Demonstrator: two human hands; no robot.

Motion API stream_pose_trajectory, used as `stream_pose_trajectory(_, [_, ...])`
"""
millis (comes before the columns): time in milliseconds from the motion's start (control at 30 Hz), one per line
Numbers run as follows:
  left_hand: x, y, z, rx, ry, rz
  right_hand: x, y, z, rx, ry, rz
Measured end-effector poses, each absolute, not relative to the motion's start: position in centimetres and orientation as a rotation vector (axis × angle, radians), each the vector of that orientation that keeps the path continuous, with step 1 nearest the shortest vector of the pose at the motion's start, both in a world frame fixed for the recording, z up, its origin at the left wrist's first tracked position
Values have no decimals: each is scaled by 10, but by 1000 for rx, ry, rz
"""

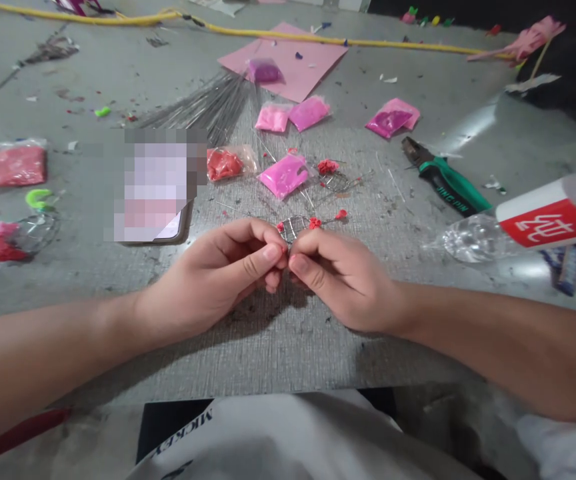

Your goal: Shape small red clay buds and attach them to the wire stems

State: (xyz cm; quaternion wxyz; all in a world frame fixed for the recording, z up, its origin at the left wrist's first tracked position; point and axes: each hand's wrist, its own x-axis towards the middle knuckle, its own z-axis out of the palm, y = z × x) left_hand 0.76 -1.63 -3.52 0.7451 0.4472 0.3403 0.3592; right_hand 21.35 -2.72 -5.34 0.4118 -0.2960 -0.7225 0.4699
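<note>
My left hand (233,263) and my right hand (345,277) meet above the table, thumbs and forefingers pinched together. A tiny bit of red clay shows between their fingertips, mostly hidden by the fingers. Just behind them is a bent wire piece (295,228) with small red clay lumps (315,223); I cannot tell whether the fingers touch it. Farther back lies another wire piece (335,180) topped with red clay (327,166). A bright pink clay packet (284,176) and an opened packet of red clay (225,164) are beyond my hands.
Left of my hands are a blurred phone (155,190), a red clay packet (14,165) and a wire-and-clay piece (2,243). Thin wires (205,103) fan out behind. Green-handled pliers (448,180) and a plastic bottle (543,217) lie right. A yellow cable (278,33) crosses the back.
</note>
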Motion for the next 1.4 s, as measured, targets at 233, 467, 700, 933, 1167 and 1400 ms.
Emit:
stream_pose_trajectory(233, [9,-17,-28,1340,810,872,213,-27,-53,-703,-1812,1251])
stream_pose_trajectory(467, [10,-19,-26,1461,825,913,213,-27,-51,-696,-1798,1282])
stream_pose_trajectory(700, [10,-17,-26,1510,883,902,213,-28,-54,-704,-1747,1332])
stream_pose_trajectory(933, [11,-16,-25,1485,894,904,213,-28,-53,-731,-1750,1349])
stream_pose_trajectory(1167, [12,-17,-24,1450,893,919,212,-27,-53,-716,-1740,1323])
stream_pose_trajectory(1400, [11,-18,-27,1431,851,949,212,-28,-53,-724,-1742,1332])
